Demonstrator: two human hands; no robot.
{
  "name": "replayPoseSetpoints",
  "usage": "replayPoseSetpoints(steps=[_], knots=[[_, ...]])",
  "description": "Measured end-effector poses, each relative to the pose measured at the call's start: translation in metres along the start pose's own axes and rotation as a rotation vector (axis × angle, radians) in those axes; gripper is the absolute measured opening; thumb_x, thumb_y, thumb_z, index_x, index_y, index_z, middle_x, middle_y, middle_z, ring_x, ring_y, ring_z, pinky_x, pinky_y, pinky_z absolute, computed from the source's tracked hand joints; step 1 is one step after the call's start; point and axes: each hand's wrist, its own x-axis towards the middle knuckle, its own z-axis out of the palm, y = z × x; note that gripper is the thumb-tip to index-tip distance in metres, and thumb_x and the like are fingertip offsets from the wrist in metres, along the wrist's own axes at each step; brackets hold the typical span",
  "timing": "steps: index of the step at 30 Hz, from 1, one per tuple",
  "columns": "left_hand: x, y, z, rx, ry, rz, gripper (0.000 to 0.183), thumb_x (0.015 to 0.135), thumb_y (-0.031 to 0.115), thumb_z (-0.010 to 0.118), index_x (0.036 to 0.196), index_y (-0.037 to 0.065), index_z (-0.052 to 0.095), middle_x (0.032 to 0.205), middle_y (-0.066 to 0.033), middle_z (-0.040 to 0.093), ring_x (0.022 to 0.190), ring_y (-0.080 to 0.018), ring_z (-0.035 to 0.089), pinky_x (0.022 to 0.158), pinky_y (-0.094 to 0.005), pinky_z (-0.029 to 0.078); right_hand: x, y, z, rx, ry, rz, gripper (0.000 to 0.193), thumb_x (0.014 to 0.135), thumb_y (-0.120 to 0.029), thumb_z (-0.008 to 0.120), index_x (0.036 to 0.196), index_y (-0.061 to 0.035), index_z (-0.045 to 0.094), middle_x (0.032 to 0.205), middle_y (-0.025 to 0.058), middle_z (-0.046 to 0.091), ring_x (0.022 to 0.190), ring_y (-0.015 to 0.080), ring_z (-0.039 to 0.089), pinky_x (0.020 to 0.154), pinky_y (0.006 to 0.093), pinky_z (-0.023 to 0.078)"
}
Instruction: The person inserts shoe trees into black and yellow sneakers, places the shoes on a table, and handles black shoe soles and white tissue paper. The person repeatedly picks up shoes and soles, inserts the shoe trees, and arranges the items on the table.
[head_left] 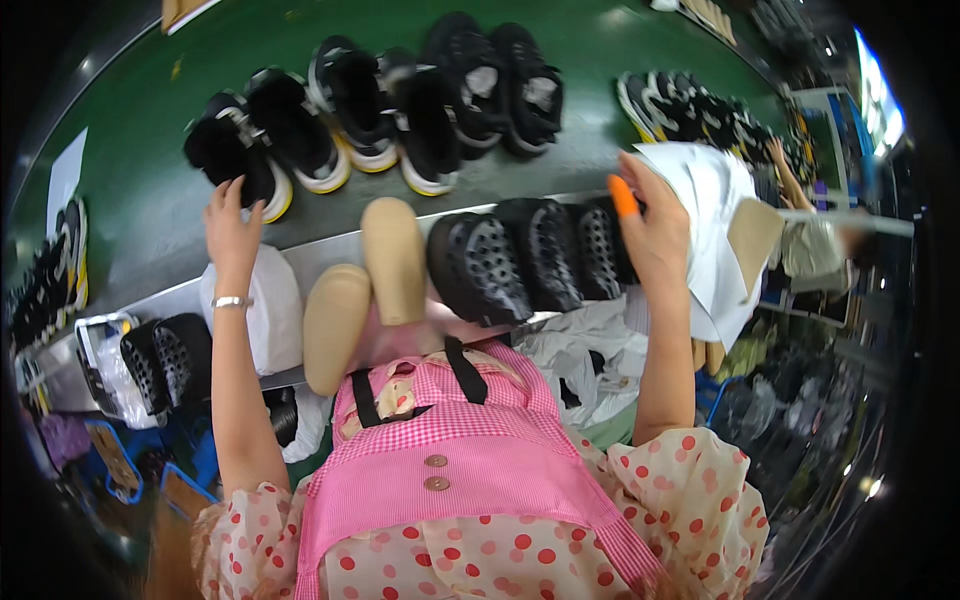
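My left hand [232, 225] is at the near end of the leftmost black sneaker [235, 150], fingers apart; whether they touch it I cannot tell. An orange cover sits on one finger of my right hand [658, 222], whose fingers are also apart. That hand is beside a row of black perforated, rounded pieces [480, 268] and a stack of white sheets [700, 195]. Between my arms, two beige sole-shaped pieces [393, 260] lean at the bench edge. More black sneakers [350, 105] with white and yellow soles line the green bench, toes and heels alternately hard to make out.
The green bench [575, 60] has a metal near edge. Further sneakers stand at its far right [690, 110] and far left [65, 260]. White crumpled paper [590, 350] lies below the edge. Another person [815, 245] is at the right.
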Motion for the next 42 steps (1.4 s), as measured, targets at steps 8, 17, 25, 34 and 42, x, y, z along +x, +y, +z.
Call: replayPoseSetpoints(steps=[8,17,25,34,42], knots=[[-0.073,0.123,-0.027,-0.382,0.073,0.114,0.034,0.087,0.007,0.063,0.121,0.005,0.061,0.119,-0.0156,0.056,0.112,-0.0314,0.054,0.098,-0.0381,0.042,-0.146,0.147,-0.024,-0.293,0.062,0.248,0.051,0.080,-0.023,0.075,0.122,0.0000,0.058,0.105,0.0187,0.066,0.096,0.0354,0.063,0.082,0.0404,0.050],[-0.117,0.152,-0.030,-0.435,-0.035,0.023,0.030,0.089,0.007,0.061,0.119,0.007,0.063,0.122,-0.0100,0.056,0.107,-0.0236,0.058,0.085,-0.0323,0.050,-0.147,0.158,-0.011,-0.272,-0.029,0.391,0.055,0.077,-0.027,0.078,0.119,0.0021,0.057,0.097,0.0221,0.066,0.088,0.0392,0.063,0.075,0.0431,0.050],[-0.127,0.133,-0.031,-0.421,0.010,-0.061,0.028,0.088,0.008,0.063,0.116,0.007,0.064,0.118,-0.0132,0.056,0.106,-0.0275,0.058,0.083,-0.0346,0.052,-0.118,0.076,-0.082,0.078,0.015,0.272,0.046,0.077,-0.008,0.077,0.118,0.0001,0.060,0.095,0.0165,0.068,0.081,0.0247,0.068,0.075,0.0323,0.052],[-0.078,0.099,-0.039,-0.464,-0.009,-0.026,0.037,0.084,0.008,0.064,0.120,0.003,0.059,0.121,-0.0165,0.055,0.110,-0.0351,0.055,0.093,-0.0388,0.047,0.008,-0.097,0.048,0.269,-0.312,-0.324,0.026,0.078,-0.011,0.072,0.099,-0.0015,0.060,0.081,0.0162,0.064,0.071,0.0332,0.064,0.062,0.0384,0.050],[-0.019,0.066,-0.006,-0.343,-0.111,-0.012,0.051,0.084,0.013,0.064,0.132,0.005,0.048,0.132,-0.0113,0.050,0.111,-0.0333,0.055,0.091,-0.0405,0.048,0.089,-0.201,0.190,-0.091,-0.437,-0.541,0.017,0.073,-0.011,0.068,0.076,0.0044,0.063,0.072,0.0246,0.065,0.070,0.0412,0.066,0.065,0.0457,0.054]])
